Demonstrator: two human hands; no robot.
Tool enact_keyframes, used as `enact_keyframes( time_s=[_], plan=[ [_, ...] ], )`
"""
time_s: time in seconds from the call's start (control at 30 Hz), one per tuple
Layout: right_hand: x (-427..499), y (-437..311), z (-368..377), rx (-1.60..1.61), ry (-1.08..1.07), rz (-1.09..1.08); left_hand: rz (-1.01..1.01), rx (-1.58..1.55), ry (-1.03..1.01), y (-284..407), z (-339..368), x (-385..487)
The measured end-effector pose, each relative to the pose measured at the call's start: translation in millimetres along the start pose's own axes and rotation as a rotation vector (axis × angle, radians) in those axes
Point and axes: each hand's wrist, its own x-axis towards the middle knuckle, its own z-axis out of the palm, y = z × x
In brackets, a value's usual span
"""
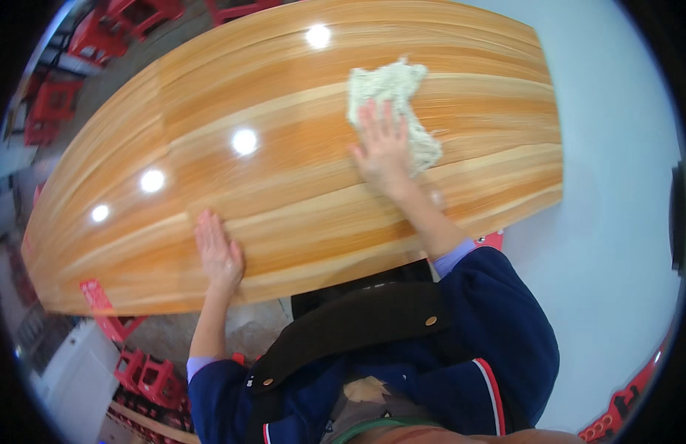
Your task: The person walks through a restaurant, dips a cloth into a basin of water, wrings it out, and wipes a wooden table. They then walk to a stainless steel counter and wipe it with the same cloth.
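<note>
A long tabletop with a glossy wood-grain surface stretches across the view in front of me. Over its right half lies a pale, shaggy cleaning cloth, rumpled and uneven at the edges. My right hand holds the cloth down against the wood with a flat palm and outstretched fingers. Further left, my left hand rests on the bare surface near the front edge, fingers extended and nothing in it. Slight blur softens both hands.
Against the table's right end stands a pale wall. Red plastic stools stand on the floor beyond the far left side, and more red stools are at lower left. A red sticker with writing is on the tabletop's front left.
</note>
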Motion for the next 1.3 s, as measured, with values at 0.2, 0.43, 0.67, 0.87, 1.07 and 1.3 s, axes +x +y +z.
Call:
enact_keyframes(
  time_s=[0.2,0.43,0.67,0.87,1.07,1.3],
  plan=[
    [38,-291,7,0.432,-0.048,-0.366,-0.26,-0.69,0.306,-39,-13,-2],
    [15,-315,14,0.397,0.083,-0.476,-0.395,-0.658,0.537,-57,-23,-15],
    [-13,-115,-21,0.22,0.047,-0.061,-0.394,-0.375,0.358,-88,-48,4],
    [-54,167,-49,-0.112,0.134,0.389,-0.274,0.016,0.19,-54,-65,33],
    [-70,395,-75,-0.174,0.028,0.851,-0.238,0.159,0.164,-17,-84,70],
    [-92,419,-62,-0.168,0.084,0.811,-0.399,0.005,0.061,18,-80,88]
  ],
)
